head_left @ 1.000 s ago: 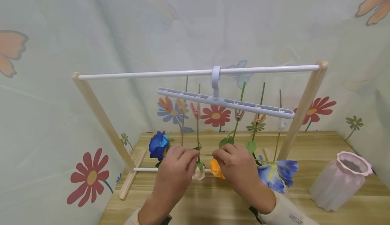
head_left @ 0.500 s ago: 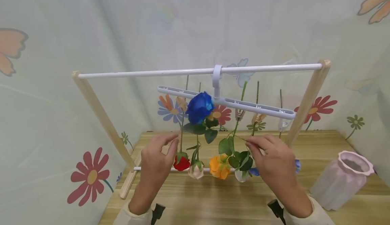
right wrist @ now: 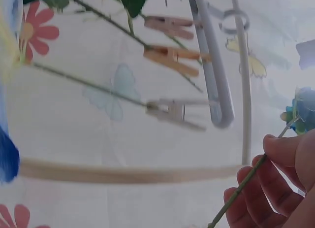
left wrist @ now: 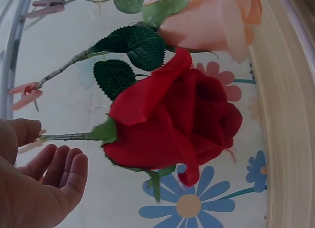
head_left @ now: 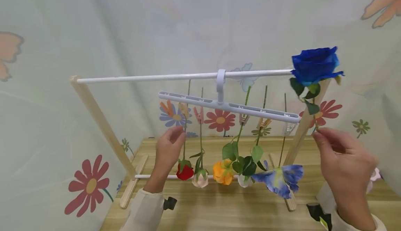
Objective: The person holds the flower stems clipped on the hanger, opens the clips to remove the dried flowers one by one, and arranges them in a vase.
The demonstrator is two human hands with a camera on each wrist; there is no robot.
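Note:
A blue rose point(head_left: 314, 65) stands bloom-up at the far right, over the end of the rack's top bar. My right hand point(head_left: 347, 154) pinches its stem point(right wrist: 241, 186) between thumb and fingers. My left hand point(head_left: 169, 147) is beside the hanging red rose point(head_left: 185, 172); its thumb and fingers are apart and hold nothing. The red rose point(left wrist: 172, 119) hangs bloom-down from a clip on the pale hanger point(head_left: 220, 105). Along the same hanger hang a pale pink rose point(head_left: 200, 178), an orange flower point(head_left: 223, 172), a white flower point(head_left: 245, 181) and a blue-violet flower point(head_left: 282, 181). An orange clip point(head_left: 167, 108) at the hanger's left end bears no flower.
The hanger hooks over the white top bar point(head_left: 141, 78) of a wooden rack, whose left post point(head_left: 101, 123) leans back. A ribbed pink-white vase point(head_left: 327, 198) stands on the wooden table point(head_left: 219, 210) at right, mostly hidden by my right hand.
My right hand has moved right and carried the blue rose from the middle to the far right, turning it upright. The left hand has moved a little right and up.

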